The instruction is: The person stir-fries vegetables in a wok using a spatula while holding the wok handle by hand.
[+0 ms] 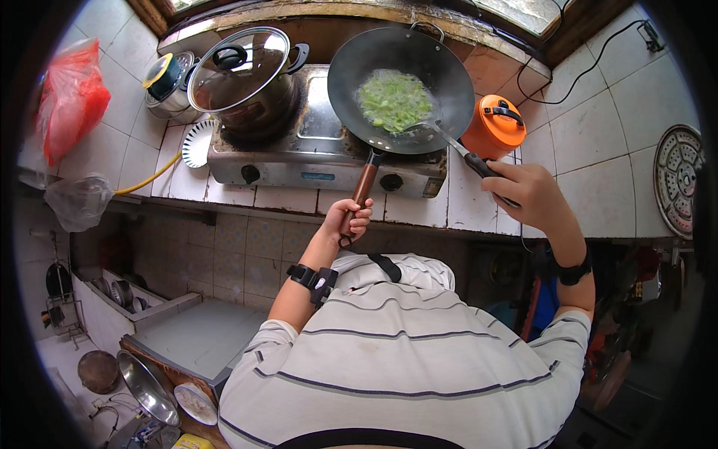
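Note:
My left hand (353,218) is closed around the brown handle of a dark wok (451,73) on the right side of a two-burner gas stove (336,163). Pieces of green vegetable (395,98) sit in bubbling liquid at the wok's middle. In my right hand (519,191) is the black handle of a metal spatula (449,137); its blade touches the near right edge of the vegetable and is partly hidden in the liquid. A pot with a tilted glass lid (247,76) stands on the left burner.
An orange lidded container (495,126) stands right of the wok. Left of the stove are a striped-rim plate (197,145), stacked bowls (174,84) and a yellow hose (151,179). A red plastic bag (76,101) hangs at the left wall. A perforated metal steamer plate (679,179) is at the far right.

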`<state>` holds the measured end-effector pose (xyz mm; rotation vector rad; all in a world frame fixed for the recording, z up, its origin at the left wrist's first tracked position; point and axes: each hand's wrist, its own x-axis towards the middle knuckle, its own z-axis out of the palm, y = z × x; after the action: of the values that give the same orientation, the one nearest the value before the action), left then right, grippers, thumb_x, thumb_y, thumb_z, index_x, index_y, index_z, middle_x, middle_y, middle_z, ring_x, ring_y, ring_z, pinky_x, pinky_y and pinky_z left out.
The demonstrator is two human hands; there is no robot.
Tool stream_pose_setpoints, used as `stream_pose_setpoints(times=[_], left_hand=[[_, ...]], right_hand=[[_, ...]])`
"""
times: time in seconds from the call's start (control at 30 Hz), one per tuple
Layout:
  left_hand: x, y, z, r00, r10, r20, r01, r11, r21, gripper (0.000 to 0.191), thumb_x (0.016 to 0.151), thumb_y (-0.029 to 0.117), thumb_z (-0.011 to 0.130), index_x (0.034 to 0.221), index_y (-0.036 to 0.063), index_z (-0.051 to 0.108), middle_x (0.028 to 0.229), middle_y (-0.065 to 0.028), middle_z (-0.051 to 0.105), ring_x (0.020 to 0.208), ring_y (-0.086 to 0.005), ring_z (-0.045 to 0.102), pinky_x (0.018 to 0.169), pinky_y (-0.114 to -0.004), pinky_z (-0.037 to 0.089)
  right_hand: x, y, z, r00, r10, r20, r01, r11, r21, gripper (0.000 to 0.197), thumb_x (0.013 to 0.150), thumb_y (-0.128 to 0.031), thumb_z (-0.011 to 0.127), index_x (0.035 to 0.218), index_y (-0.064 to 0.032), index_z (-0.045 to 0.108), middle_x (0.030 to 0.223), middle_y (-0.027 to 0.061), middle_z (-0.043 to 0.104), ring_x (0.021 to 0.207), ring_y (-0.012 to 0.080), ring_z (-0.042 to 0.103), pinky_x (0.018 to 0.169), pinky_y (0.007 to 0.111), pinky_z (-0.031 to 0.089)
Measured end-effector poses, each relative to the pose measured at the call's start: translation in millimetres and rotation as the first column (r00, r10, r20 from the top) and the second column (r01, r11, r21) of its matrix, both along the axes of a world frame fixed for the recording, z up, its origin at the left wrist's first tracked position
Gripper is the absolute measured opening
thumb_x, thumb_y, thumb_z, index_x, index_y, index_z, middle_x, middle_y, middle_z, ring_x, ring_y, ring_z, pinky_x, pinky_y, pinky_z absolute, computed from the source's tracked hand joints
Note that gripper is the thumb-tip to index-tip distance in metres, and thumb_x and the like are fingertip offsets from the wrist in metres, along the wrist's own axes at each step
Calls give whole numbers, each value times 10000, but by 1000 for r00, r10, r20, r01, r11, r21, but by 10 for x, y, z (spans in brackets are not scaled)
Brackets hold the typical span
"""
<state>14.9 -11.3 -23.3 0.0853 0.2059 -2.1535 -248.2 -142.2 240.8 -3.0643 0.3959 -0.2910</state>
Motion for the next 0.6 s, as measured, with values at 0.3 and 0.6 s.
stream_pose_setpoints(times=[0.3, 0.6], left_hand=[[3, 3, -40, 1000, -5, -7, 5, 1000, -20, 191, 711, 87, 466, 891, 54, 414, 603, -7, 382, 435, -93, 369, 386, -207, 336], [7, -17, -64, 1000, -24, 10, 24, 1000, -8, 194, 706, 87, 467, 889, 56, 411, 607, -10, 382, 438, -93, 373, 386, -210, 336]], right_hand=[[211, -170, -319, 997, 53, 53, -57, 996, 68, 205, 627, -31, 625, 801, -108, 549, 779, 46, 548, 608, 222, 542, 515, 310, 425], [490, -839, -828, 990, -66, 126, 53, 993, 107, 228, 661, -27, 602, 865, -117, 554, 886, 62, 558, 741, 270, 566, 632, 340, 458]])
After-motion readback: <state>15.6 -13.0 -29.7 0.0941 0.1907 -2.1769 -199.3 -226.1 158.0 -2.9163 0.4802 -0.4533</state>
